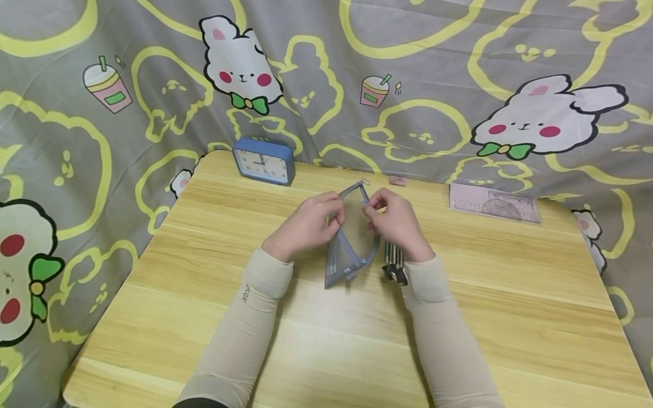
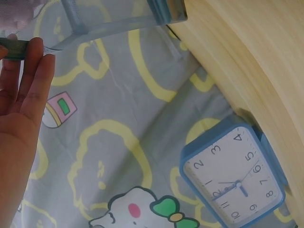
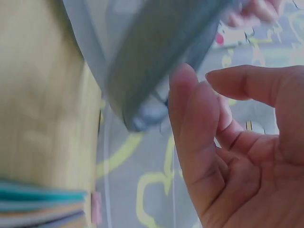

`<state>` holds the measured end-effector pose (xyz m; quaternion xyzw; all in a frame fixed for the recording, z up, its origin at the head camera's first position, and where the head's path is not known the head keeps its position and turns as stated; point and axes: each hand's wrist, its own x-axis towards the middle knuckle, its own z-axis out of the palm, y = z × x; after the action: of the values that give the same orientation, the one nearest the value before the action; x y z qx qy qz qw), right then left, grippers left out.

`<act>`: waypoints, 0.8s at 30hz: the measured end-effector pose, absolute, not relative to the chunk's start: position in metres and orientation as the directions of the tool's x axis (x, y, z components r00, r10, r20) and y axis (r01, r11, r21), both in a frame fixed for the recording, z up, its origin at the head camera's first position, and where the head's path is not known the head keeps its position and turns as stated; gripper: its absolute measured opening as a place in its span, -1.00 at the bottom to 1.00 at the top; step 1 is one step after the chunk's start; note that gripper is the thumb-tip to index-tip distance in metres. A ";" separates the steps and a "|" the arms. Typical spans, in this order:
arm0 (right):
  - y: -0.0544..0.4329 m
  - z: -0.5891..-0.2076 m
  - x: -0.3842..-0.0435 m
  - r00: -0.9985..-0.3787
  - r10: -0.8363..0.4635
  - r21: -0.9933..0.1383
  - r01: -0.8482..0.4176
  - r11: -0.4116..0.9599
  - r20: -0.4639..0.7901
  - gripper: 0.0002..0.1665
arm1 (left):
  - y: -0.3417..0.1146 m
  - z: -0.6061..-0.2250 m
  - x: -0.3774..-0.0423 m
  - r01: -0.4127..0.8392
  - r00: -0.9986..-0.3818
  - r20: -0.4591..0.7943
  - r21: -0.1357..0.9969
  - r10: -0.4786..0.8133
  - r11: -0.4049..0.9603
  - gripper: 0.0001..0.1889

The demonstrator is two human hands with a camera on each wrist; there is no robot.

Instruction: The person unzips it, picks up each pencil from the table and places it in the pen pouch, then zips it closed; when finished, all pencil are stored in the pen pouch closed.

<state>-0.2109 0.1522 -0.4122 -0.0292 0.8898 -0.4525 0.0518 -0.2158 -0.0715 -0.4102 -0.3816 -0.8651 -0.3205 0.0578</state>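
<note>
A grey-blue see-through zip pouch (image 1: 334,263) is held up over the table with its mouth spread wide. My left hand (image 1: 311,224) pinches one side of the mouth; in the left wrist view its fingers (image 2: 35,71) lie along the edge of the pouch (image 2: 114,26). On the opposite side, my right hand (image 1: 397,221) pinches the rim with thumb and fingertips. In the right wrist view the thumb and forefinger of this hand (image 3: 232,142) come together right at the pouch's blurred band (image 3: 156,57). Several pens (image 1: 394,260) lie beneath the right wrist, partly hidden by it.
A blue alarm clock (image 1: 263,161) stands at the table's back left. Along the back edge lie a small pink block (image 1: 398,181) and, farther right, a flat pink printed sleeve (image 1: 494,204). A patterned curtain (image 1: 316,73) hangs behind the wooden table (image 1: 204,272).
</note>
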 end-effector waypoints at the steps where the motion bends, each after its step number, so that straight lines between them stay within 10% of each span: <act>1: 0.156 -0.412 -0.212 -0.994 -0.091 -0.806 -0.004 0.592 -0.061 -0.83 | -0.072 -0.410 -0.216 0.696 -0.704 0.344 0.512 0.621 0.504 -0.79; 18: 0.243 -0.440 -0.223 -0.988 0.021 -0.427 0.084 0.900 -0.150 -0.78 | -0.072 -0.410 -0.215 0.686 -0.713 0.332 0.514 0.617 0.516 -0.79; 24: 0.245 -0.451 -0.227 -0.981 -0.015 -0.461 0.078 0.884 -0.194 -0.78 | -0.072 -0.410 -0.215 0.683 -0.715 0.325 0.513 0.619 0.519 -0.79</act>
<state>-0.2269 0.2453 -0.4514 0.0161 0.9658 -0.2403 0.0965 -0.2154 -0.0716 -0.4098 -0.3743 -0.8701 -0.3167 0.0507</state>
